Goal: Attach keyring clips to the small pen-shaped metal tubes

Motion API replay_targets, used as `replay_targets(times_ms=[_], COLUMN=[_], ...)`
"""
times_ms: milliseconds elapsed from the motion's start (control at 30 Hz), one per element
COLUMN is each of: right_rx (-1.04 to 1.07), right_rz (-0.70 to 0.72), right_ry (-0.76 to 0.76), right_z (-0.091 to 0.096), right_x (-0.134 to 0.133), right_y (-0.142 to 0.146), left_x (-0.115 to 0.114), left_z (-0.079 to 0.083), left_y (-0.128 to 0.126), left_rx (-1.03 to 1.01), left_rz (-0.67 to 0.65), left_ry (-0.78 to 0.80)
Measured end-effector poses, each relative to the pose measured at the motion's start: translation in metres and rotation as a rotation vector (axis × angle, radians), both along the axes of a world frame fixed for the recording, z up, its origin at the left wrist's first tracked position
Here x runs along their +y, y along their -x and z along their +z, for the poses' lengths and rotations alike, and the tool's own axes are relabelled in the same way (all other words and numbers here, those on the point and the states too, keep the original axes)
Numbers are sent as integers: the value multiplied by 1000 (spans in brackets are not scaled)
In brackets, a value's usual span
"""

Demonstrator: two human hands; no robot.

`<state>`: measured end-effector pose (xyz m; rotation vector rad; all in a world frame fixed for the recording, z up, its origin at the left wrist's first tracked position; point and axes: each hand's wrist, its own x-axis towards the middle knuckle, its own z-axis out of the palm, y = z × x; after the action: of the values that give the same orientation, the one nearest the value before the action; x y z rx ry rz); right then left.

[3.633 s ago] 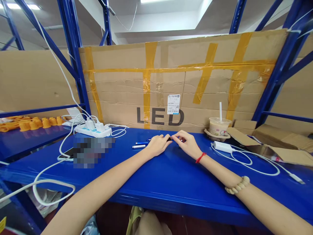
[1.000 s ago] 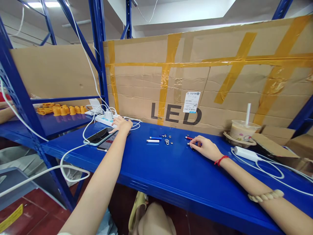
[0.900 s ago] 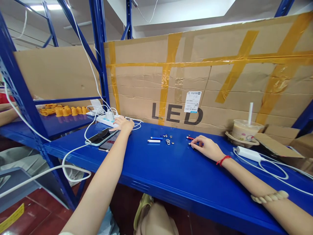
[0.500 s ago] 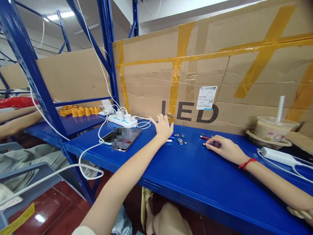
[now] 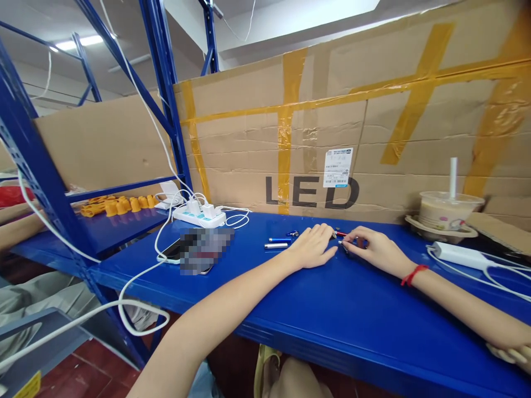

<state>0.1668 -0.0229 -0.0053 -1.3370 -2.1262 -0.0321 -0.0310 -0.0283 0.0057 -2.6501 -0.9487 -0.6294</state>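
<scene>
The left hand [image 5: 311, 249] lies flat and released on the blue worktop [image 5: 332, 315], palm down, holding nothing that can be seen, with a blue tube [image 5: 280, 240] and a silver tube [image 5: 276, 246] just beside it. The right hand [image 5: 373, 251] has its fingers bent onto a small dark part [image 5: 344, 244] that lies on the worktop between both hands, near a red tube [image 5: 341, 234]. Whether the part is really pinched is too small to tell.
</scene>
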Motion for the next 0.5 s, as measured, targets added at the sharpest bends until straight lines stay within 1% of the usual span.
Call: replay_targets(times_ms=[100,233,300,367,500], right_rx=[121,316,434,544,682], right_rz=[32,36,83,118,201], right_ry=[0,107,148,175,226], right_z=[2,4,6,8,12], right_x=[-2,-4,-5,-7,-11], right_y=[4,8,11,13,17], left_x=[-1,0,1,1,3], left_z=[1,2,2,2,2], left_y=[0,0,0,-1,-2], left_rx=[7,10,10,10,45], left_rz=[-14,26,44,34,-5], left_ry=[-9,9,17,12,-29])
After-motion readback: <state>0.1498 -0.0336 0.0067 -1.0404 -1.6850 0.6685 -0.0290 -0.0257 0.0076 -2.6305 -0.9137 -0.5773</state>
